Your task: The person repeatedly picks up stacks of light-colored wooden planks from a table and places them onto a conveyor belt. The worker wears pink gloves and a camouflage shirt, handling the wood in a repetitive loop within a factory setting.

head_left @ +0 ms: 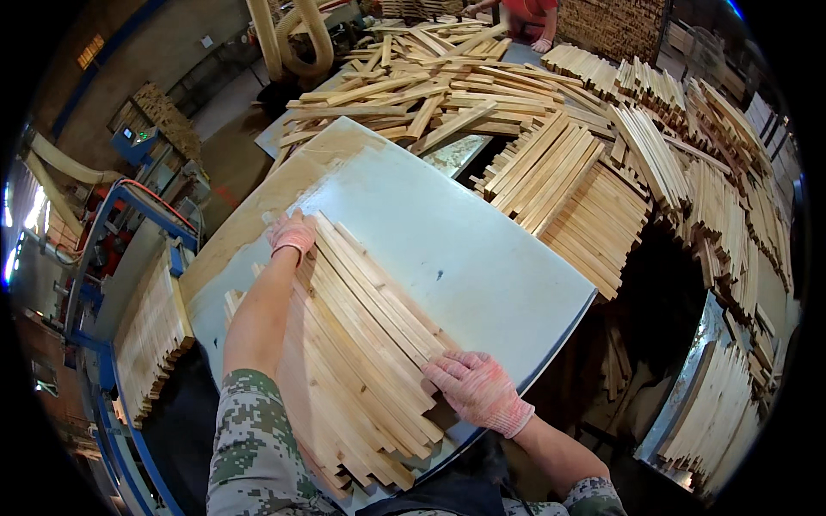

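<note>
A row of long, pale wooden strips (353, 344) lies side by side on a light blue tabletop (430, 219), their near ends uneven. My left hand (292, 234), in a pinkish knitted glove, curls over the far ends of the strips. At the near right end, my right hand (477, 391), gloved alike, closes on the ends of the outermost strips, thumb hidden beneath. Both hands press the row from its two ends. A narrow strip at the right side sits slightly apart toward its far end.
A loose heap of strips (430, 82) spreads beyond the table. Stacked strips (576, 189) stand right of it, with more bundles (714, 413) farther right. On the left is a blue-framed machine (107, 353) holding a wooden panel (155, 331). A person in red (529, 13) works at the back.
</note>
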`<state>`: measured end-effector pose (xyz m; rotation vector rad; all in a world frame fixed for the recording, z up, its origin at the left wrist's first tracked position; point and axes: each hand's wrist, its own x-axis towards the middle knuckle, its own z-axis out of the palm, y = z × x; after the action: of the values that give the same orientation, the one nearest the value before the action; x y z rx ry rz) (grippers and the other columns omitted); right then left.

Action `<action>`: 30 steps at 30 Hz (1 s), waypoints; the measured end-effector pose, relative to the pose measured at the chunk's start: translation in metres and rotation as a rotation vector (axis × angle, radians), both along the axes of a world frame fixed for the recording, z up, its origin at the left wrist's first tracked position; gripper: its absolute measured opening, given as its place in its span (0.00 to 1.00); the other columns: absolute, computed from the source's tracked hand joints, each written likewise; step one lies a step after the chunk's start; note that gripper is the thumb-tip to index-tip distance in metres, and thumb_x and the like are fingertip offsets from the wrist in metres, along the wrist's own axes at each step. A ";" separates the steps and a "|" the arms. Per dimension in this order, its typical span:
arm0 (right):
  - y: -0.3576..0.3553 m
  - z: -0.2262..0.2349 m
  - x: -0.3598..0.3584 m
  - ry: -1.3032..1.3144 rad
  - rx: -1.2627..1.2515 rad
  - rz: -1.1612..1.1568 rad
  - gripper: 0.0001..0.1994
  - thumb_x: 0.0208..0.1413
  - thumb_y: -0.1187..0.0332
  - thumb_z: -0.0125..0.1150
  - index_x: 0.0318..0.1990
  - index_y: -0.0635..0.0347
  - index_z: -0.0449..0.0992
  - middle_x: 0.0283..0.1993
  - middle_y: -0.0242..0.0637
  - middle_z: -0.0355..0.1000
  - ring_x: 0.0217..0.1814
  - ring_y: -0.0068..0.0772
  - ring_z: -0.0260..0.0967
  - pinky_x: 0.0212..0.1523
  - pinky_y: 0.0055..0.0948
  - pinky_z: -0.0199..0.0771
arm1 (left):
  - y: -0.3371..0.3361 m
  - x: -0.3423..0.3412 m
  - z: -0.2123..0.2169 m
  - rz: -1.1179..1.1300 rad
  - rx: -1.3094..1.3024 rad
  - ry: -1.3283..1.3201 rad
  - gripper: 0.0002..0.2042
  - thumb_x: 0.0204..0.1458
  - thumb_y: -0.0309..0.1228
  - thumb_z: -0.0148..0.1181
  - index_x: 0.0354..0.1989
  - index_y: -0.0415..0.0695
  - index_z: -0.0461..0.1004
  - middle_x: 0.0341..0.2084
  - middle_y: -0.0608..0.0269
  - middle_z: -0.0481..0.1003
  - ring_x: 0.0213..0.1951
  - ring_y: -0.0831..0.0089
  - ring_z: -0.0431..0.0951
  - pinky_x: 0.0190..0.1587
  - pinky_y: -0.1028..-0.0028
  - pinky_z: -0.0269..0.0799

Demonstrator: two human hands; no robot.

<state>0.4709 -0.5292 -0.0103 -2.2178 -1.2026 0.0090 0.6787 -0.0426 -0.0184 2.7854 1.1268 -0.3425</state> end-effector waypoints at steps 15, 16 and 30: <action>-0.007 0.056 -0.028 0.208 0.145 -0.096 0.37 0.54 0.69 0.77 0.72 0.54 0.71 0.66 0.44 0.76 0.68 0.44 0.74 0.66 0.44 0.76 | 0.037 -0.049 0.055 0.206 -0.716 -0.830 0.21 0.58 0.34 0.67 0.60 0.46 0.75 0.47 0.56 0.82 0.41 0.63 0.86 0.40 0.61 0.86; -0.010 0.051 -0.036 0.401 0.273 -0.143 0.38 0.54 0.69 0.77 0.74 0.55 0.69 0.67 0.45 0.75 0.68 0.41 0.74 0.66 0.43 0.76 | 0.045 -0.063 0.057 0.222 -0.832 -0.968 0.20 0.58 0.32 0.67 0.59 0.46 0.74 0.45 0.58 0.81 0.38 0.65 0.86 0.36 0.62 0.86; -0.058 0.048 -0.081 1.171 0.832 -0.269 0.36 0.59 0.75 0.75 0.75 0.70 0.68 0.57 0.49 0.82 0.49 0.30 0.81 0.47 0.29 0.83 | 0.033 -0.284 0.119 -0.030 -0.831 -1.275 0.23 0.59 0.43 0.72 0.59 0.45 0.78 0.54 0.58 0.80 0.55 0.60 0.82 0.66 0.54 0.75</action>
<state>0.3902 -0.5867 0.0380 -1.2099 -0.1590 0.5182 0.3951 -0.0095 0.1005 1.6539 0.4183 0.7140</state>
